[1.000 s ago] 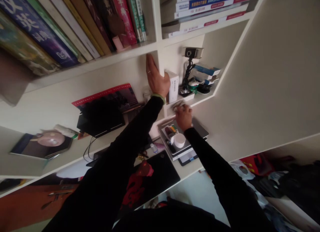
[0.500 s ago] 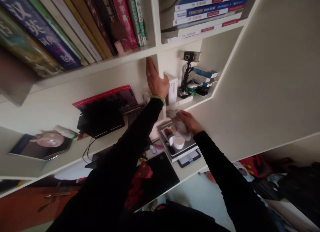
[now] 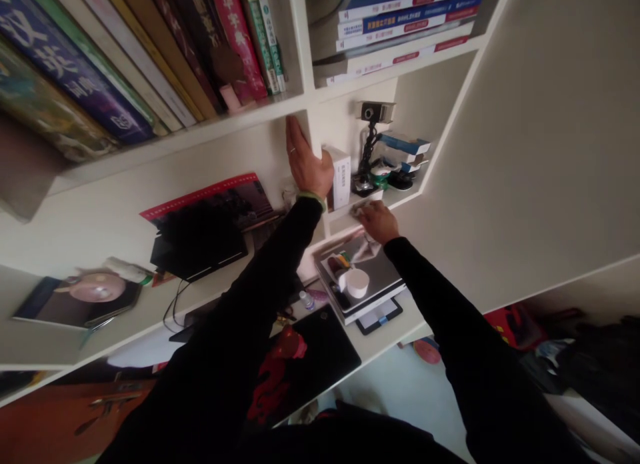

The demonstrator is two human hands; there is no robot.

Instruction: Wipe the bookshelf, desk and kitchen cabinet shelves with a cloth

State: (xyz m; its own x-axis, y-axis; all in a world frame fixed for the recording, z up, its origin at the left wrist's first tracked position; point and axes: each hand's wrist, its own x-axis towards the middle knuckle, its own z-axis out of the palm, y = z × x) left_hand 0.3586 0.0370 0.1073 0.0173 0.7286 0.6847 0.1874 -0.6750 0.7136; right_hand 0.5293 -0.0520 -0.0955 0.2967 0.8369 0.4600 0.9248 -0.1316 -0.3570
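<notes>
My left hand (image 3: 309, 161) lies flat against the upright divider (image 3: 314, 127) of the white shelf unit, its fingers stretched out and nothing in it. A ring and a green bracelet show on that side. My right hand (image 3: 379, 222) is closed on a crumpled greyish cloth (image 3: 369, 249) at the front edge of the lower right compartment. Part of the cloth hangs below the fingers, over a laptop-like silver slab (image 3: 385, 267). Beside the left hand stands a white box (image 3: 342, 179). A webcam on a stand (image 3: 371, 144) is behind the right hand.
A white round cup or roll (image 3: 357, 283) rests on the silver slab, with small items around it. Books (image 3: 107, 57) fill the upper left shelf; more books (image 3: 405, 27) lie stacked at upper right. A black mat (image 3: 325, 351) and a small bottle (image 3: 307, 300) are on the desk.
My right hand has moved up with the cloth, from above the silver slab to the shelf edge. My left hand stays on the divider; the view has shifted slightly.
</notes>
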